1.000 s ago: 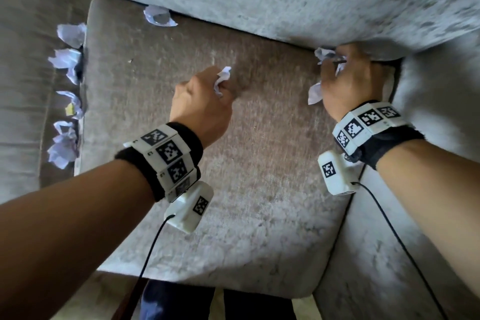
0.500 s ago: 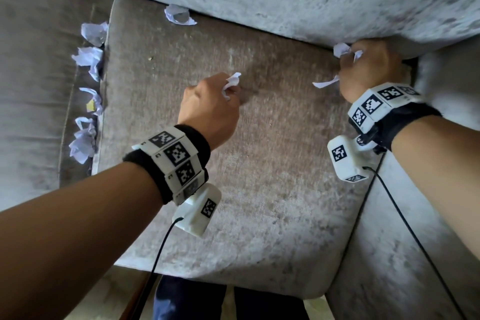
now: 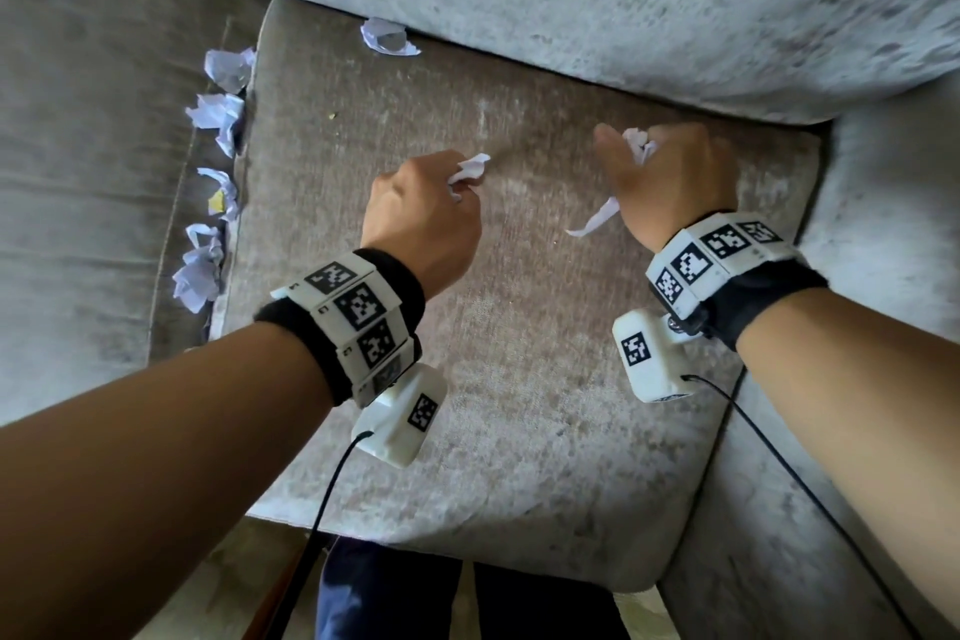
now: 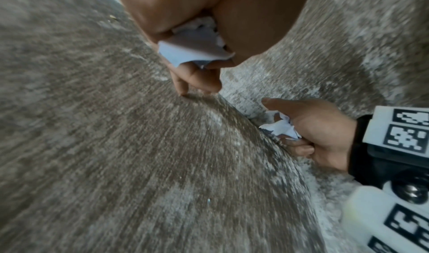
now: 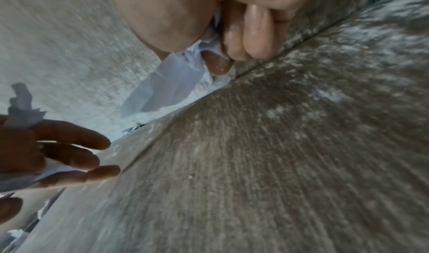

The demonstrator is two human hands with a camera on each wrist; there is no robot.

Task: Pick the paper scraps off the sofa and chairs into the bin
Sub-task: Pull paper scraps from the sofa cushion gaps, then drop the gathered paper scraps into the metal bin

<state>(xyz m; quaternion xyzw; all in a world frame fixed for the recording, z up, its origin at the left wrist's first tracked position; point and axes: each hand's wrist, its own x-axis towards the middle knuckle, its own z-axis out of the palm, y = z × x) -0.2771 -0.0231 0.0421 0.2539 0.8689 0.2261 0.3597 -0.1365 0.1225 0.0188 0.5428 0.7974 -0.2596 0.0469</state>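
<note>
seat cushion: lying mostly bare under both hands
left hand: gripping a paper scrap
right hand: clutching crumpled scraps

Bare seat cushion; scraps leftward

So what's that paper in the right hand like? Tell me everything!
The paper in the right hand is white, thin and crumpled. The hand grips it in curled fingers. One bunched bit pokes out on top by the thumb, and a longer flat strip hangs out below, pointing toward the left hand. In the right wrist view the strip looks smooth and bluish-white. It hangs above the brown seat cushion.
</note>
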